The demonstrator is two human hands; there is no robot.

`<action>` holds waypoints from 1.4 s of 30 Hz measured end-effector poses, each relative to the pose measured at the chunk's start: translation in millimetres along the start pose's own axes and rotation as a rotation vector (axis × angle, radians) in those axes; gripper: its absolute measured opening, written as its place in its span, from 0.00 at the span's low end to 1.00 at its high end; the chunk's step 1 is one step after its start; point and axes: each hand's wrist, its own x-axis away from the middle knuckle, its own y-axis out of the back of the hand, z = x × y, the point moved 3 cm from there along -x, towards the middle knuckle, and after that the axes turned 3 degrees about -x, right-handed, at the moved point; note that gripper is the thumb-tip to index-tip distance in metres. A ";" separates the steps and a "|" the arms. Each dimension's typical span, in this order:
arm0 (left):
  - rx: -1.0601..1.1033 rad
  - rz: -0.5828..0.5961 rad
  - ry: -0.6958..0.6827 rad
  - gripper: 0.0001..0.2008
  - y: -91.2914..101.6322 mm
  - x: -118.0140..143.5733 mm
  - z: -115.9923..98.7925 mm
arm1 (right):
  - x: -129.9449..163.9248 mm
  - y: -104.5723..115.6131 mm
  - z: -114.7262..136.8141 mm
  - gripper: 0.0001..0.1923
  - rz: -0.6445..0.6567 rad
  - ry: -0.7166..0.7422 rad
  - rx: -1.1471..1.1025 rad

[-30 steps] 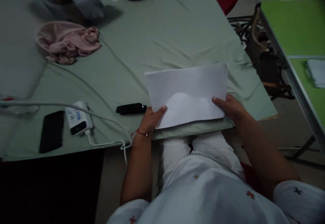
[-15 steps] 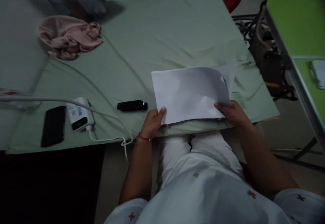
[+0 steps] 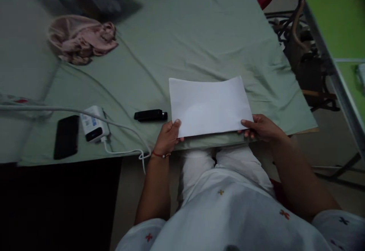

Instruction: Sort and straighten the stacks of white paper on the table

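White sheets of paper (image 3: pixel 209 106), lined up in a stack, are held above the near edge of the table between both hands. My left hand (image 3: pixel 168 135) pinches the lower left corner, thumb on top and fingers underneath. At the lower right corner my right hand (image 3: pixel 258 126) grips the same sheets, its thumb over the face and its fingers below. Just left of the paper lies a black stapler (image 3: pixel 150 115) on the cloth. The underside of the sheets is hidden.
Green cloth covers the table (image 3: pixel 199 34). To the left are a white power bank (image 3: pixel 95 123) with a cable (image 3: pixel 122 153), a black phone (image 3: pixel 66 137) and a crumpled pink cloth (image 3: pixel 82 40). A bright green table (image 3: pixel 336 23) stands at the right.
The sheets were fanned, with the upper right part curled and offset; now their edges line up and the face lies flatter. Both hands keep their hold on the corners.
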 end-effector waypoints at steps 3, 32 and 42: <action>0.011 -0.002 0.016 0.25 -0.7 0.6 -2.7 | -1.4 -6.1 2.9 0.18 -0.043 -0.038 -0.059; -0.560 -0.768 -0.431 0.14 37.4 20.2 0.3 | -51.1 -46.9 31.3 0.15 -0.149 0.139 -0.043; -0.686 -0.700 -0.580 0.33 49.2 11.3 0.1 | -55.7 -52.6 41.4 0.12 -0.141 0.121 -0.068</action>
